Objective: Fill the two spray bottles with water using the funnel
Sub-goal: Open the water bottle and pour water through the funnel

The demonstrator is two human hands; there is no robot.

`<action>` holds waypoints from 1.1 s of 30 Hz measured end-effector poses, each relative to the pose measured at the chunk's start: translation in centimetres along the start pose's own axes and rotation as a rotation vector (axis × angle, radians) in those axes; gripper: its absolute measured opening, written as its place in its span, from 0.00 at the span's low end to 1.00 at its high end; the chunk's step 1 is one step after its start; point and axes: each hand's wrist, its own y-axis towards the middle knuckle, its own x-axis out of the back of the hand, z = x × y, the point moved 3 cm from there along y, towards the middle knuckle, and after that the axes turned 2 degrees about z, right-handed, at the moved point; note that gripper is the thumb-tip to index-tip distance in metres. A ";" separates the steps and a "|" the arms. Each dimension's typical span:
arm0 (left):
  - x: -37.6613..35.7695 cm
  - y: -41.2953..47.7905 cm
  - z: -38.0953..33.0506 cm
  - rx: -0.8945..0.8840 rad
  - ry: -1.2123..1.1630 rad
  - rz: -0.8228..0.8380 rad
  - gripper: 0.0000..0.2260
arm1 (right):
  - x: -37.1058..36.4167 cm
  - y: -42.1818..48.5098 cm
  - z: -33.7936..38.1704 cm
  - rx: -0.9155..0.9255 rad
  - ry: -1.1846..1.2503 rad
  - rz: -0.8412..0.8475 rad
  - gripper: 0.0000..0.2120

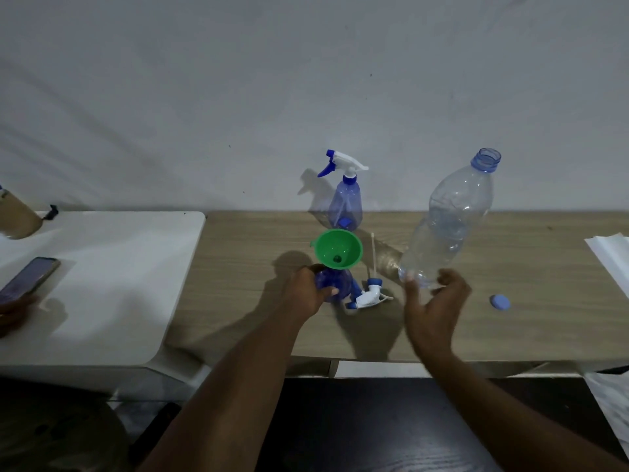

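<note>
Two spray bottles stand on the wooden table (238, 267). One spray bottle (345, 202) sits at the back by the wall, upright, with its white and blue trigger head screwed on. The other, a blue spray bottle (335, 284), is nearer the front edge with no head on it, and the green funnel (338, 248) stands in its neck, the wide mouth facing up. The left hand (311, 289) grips this near bottle from the left, fingers and thumb wrapped round its body just under the funnel. Its removed trigger head (369, 294) lies on its side just to the right of it, the thin dip tube (373, 253) pointing away towards the wall. The right hand (432, 301) holds a clear water bottle (449, 219) by the base, thumb on one side and curled fingers on the other; the bottle is uncapped and leans with its open mouth up and to the right. How much water is inside I cannot tell. A blue cap (499, 302) lies flat on the table to the right of that hand. On the left stands a white table (119, 267), where another person's hand (13, 311) holds a phone (29, 279). Some white paper (609, 253) shows at the right edge.
</note>
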 end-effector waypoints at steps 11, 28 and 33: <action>0.5 -0.6 -0.1 0.119 -0.038 0.026 0.19 | -8.3 3.4 8.5 0.395 -0.260 0.686 0.54; 0.6 0.2 -0.1 0.013 0.078 0.001 0.22 | -8.3 4.2 9.8 0.419 -0.284 0.656 0.45; 1.1 0.0 -0.3 0.003 0.085 -0.001 0.22 | -8.5 4.3 9.5 0.431 -0.321 0.664 0.44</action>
